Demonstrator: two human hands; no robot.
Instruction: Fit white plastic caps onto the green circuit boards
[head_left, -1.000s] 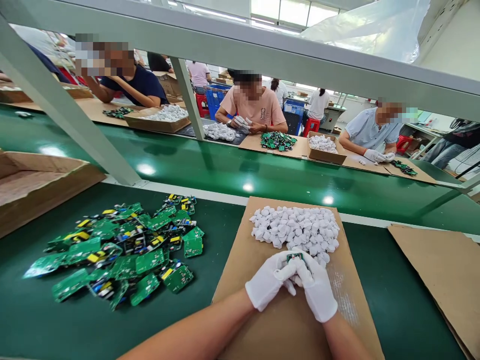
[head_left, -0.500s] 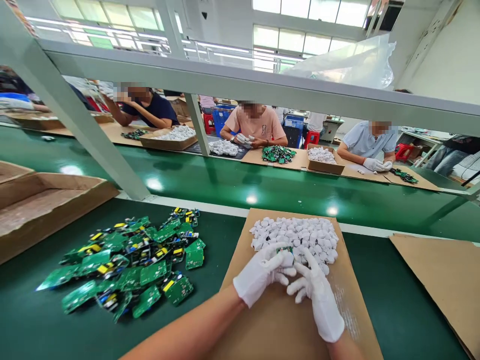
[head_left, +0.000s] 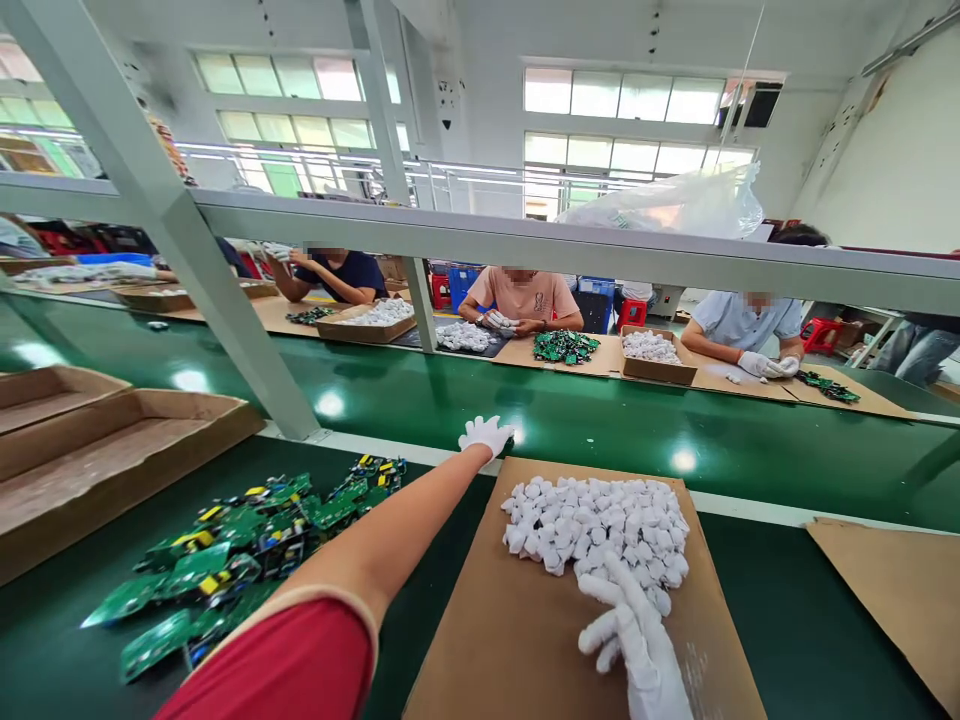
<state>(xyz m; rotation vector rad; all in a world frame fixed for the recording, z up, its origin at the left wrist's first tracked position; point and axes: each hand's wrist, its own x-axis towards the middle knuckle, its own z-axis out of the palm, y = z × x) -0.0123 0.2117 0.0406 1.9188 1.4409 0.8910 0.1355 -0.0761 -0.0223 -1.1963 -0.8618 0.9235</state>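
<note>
My left hand (head_left: 487,435), in a white glove, is stretched far forward to the near edge of the shiny green conveyor belt (head_left: 600,420). I see it from behind and its fingers are too small to read. My right hand (head_left: 628,632), also gloved, rests on the brown cardboard sheet (head_left: 525,640). Its forefinger reaches out and touches the near edge of the heap of small white plastic pieces (head_left: 596,525), and nothing shows in the hand. A pile of green circuit boards (head_left: 240,555) lies on the dark green mat to the left, under my left forearm.
Shallow cardboard trays (head_left: 112,455) stand at the left and another cardboard sheet (head_left: 892,590) lies at the right. A slanted grey frame post (head_left: 217,290) and a crossbar (head_left: 600,255) rise ahead. Several people across the belt work at boards and white pieces.
My hands were together over the cardboard on a small green board piece. The left arm has since shot forward to the belt's edge; the right stayed by the white heap. My view tilted up.
</note>
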